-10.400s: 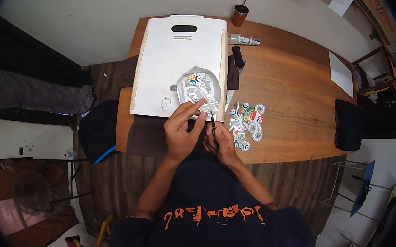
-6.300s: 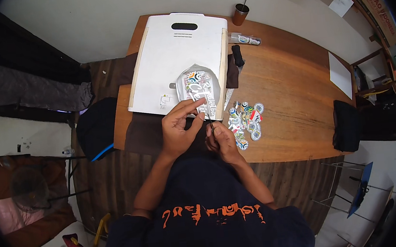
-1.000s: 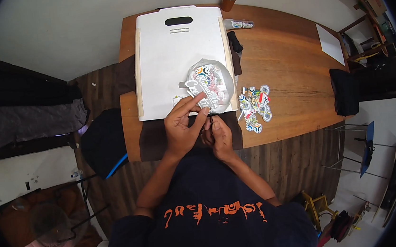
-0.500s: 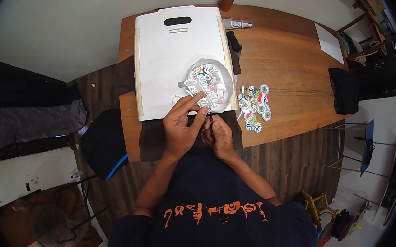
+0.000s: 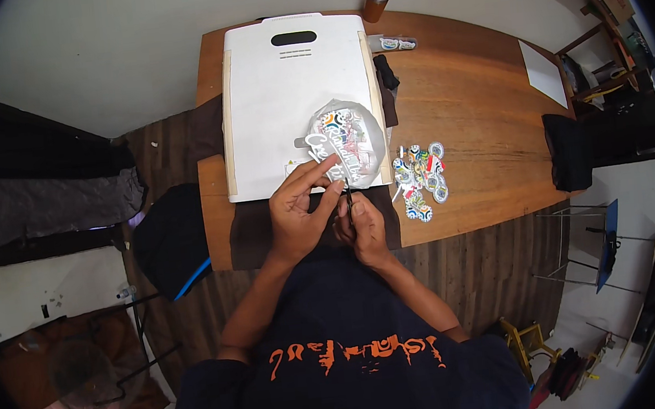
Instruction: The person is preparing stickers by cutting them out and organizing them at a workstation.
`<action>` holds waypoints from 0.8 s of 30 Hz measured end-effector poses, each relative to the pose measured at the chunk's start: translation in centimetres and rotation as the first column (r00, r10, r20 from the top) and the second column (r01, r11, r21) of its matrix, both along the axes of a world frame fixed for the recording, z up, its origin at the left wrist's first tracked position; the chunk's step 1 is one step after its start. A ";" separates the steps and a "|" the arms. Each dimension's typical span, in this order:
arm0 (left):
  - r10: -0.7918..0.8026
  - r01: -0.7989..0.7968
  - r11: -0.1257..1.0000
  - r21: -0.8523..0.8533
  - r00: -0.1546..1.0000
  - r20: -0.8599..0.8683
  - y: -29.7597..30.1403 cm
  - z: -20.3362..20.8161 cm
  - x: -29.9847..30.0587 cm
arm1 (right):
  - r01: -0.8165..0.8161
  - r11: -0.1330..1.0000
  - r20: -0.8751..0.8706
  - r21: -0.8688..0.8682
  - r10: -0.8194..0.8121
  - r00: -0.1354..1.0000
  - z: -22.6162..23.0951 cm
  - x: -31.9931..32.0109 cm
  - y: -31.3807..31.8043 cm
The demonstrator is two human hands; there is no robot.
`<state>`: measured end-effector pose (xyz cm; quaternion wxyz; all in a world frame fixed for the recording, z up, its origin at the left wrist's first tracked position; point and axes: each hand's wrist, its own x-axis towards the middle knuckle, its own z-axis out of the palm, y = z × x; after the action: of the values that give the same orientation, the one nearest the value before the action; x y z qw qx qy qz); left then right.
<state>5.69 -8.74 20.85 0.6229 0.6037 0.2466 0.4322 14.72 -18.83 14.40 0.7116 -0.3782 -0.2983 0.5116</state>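
Note:
My left hand [image 5: 294,211] pinches the lower edge of a sticker with white cut-out lettering [image 5: 319,148], its index finger stretched along it. My right hand [image 5: 362,225] is closed around a slim dark tool [image 5: 349,194], which points up at the sticker's lower edge; whether it is scissors or a knife is hard to see. Just beyond my fingertips, a round, translucent, pale bag or bowl [image 5: 370,114] holds colourful printed pieces, partly behind the lettering. It rests on the near right part of a large white panel [image 5: 262,100] with a dark slot.
Right of the panel, a loose pile of colourful round stickers [image 5: 419,172] lies on the wooden table [image 5: 476,111]. Farther back are a packet of stickers [image 5: 399,42], a black bundle [image 5: 386,71] and a brown cup [image 5: 375,4]. A white sheet [image 5: 543,73] lies at the far right.
Both hands keep nearly the same pose. The lettered sticker has tilted slightly between my fingers, and the whole view has shifted a little.

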 end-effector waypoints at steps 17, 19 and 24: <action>0.000 0.001 1.000 -0.019 1.000 0.020 -0.1 -0.2 -0.2 | 0.003 1.000 0.008 -0.003 -0.003 1.000 -0.4 -0.2 -0.3; 0.003 -0.003 1.000 -0.014 1.000 0.025 0.0 -0.2 -0.2 | -0.001 1.000 0.018 -0.010 0.001 1.000 -0.3 -0.2 -0.3; -0.005 0.006 1.000 -0.023 1.000 0.013 0.0 -0.2 -0.3 | 0.001 1.000 0.028 -0.007 0.000 1.000 -0.6 -0.2 -0.5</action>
<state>5.39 -8.73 20.67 0.6326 0.5942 0.2459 0.4315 14.50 -19.30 13.79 0.7062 -0.3878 -0.3064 0.5070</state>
